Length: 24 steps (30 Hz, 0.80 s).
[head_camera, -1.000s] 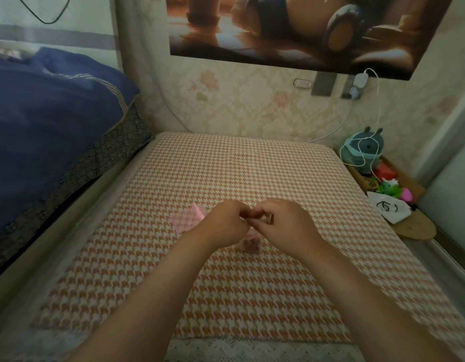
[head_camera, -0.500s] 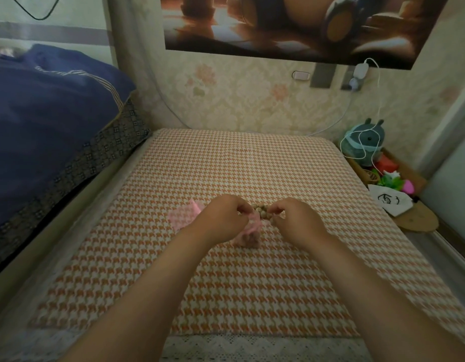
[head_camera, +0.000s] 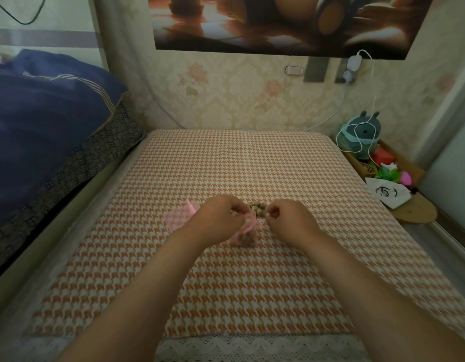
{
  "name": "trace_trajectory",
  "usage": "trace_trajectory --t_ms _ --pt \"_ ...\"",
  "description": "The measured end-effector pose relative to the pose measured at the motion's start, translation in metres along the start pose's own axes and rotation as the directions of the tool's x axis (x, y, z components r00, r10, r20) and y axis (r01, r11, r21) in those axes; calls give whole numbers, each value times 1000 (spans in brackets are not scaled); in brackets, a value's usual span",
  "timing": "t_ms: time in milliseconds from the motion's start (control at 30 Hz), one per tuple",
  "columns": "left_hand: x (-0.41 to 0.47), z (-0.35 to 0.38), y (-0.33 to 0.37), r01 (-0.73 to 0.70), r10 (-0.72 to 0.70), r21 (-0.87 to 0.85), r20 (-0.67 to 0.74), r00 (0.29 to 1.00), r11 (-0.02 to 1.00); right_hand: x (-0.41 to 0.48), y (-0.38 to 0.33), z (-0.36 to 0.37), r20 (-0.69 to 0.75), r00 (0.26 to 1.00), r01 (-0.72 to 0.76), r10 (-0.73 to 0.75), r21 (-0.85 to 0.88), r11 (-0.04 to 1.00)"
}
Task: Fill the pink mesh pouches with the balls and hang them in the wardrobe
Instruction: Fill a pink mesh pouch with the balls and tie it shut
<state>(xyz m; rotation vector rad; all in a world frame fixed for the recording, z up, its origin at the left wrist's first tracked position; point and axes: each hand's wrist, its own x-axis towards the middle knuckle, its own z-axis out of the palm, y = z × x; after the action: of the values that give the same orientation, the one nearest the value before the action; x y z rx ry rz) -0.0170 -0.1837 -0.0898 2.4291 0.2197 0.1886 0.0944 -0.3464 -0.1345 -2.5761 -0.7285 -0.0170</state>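
Note:
A pink mesh pouch [head_camera: 245,235] holding small brown balls sits on the orange houndstooth table [head_camera: 226,165], between my two hands. My left hand [head_camera: 221,222] pinches the pouch's gathered top from the left. My right hand [head_camera: 289,220] pinches what looks like the pouch's drawstring on the right; the string itself is too thin to see clearly. Several loose brown balls [head_camera: 257,206] lie just behind the pouch. A second pink mesh pouch [head_camera: 178,216] lies flat on the cloth left of my left hand, partly hidden by it.
A blue quilt [head_camera: 43,126] on a bed runs along the table's left side. At the right, a low shelf holds a teal toy [head_camera: 363,131] with a white cable, a white drawstring bag [head_camera: 386,195] and small colourful items. The wallpapered wall stands behind.
My hands, joined over the pouch a second ago, have drawn apart sideways. The loose balls and the filled pouch now show between them.

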Motion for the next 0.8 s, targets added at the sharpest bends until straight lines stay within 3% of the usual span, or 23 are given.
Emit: trace_trajectory --t_ms 133,200,333,667,800 --pt "1 0 -1 11 -11 -11 -2 1000 1000 -4 -23 -20 -120 988 125 -94 279 952" --pt "2 0 -2 10 -10 -16 2 1000 1000 -9 -35 -27 -135 978 194 -157 330 924" --pt "3 1 -5 18 -18 -20 6 1000 1000 -19 -47 -27 -103 953 299 -285 175 938" --pt "0 -3 -8 18 -16 -95 22 1000 995 -20 -43 -21 -56 962 271 -267 73 960" --pt "2 -5 -10 -17 18 -103 10 1000 995 -18 -44 -22 29 974 225 -226 32 974"
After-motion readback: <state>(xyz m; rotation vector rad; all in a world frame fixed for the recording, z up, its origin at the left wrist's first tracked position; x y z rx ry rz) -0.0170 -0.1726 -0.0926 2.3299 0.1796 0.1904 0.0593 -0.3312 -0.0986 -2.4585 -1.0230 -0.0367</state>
